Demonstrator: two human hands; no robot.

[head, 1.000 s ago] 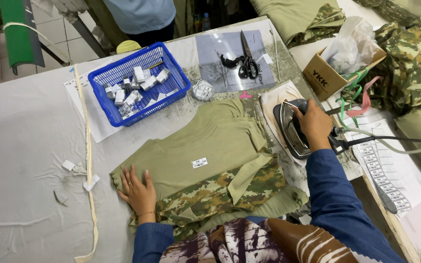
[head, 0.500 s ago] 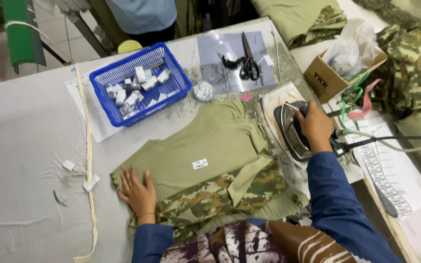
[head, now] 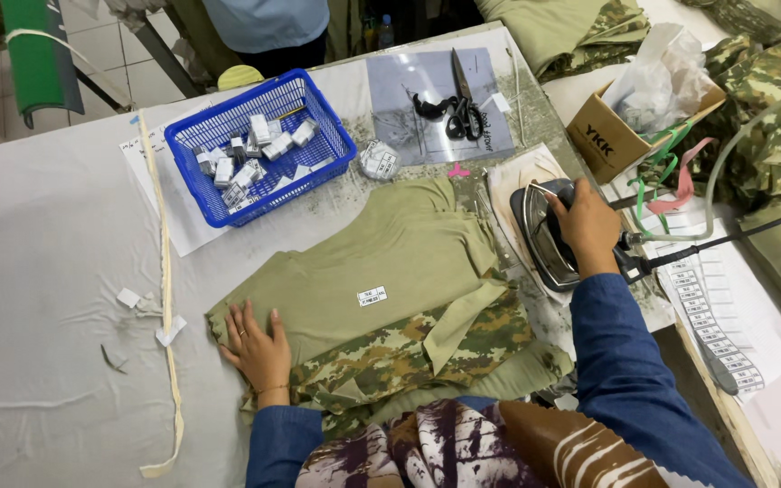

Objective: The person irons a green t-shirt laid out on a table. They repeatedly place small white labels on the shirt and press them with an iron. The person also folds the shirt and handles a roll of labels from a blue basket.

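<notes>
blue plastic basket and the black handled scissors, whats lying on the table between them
In the head view, a small bundle of white printed labels lies between the blue plastic basket and the black-handled scissors, beside the grey sheet's left edge.

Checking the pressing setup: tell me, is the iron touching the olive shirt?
Apart. The head view shows the iron, held by the right hand, beside the olive shirt, with bare table between them.
</notes>
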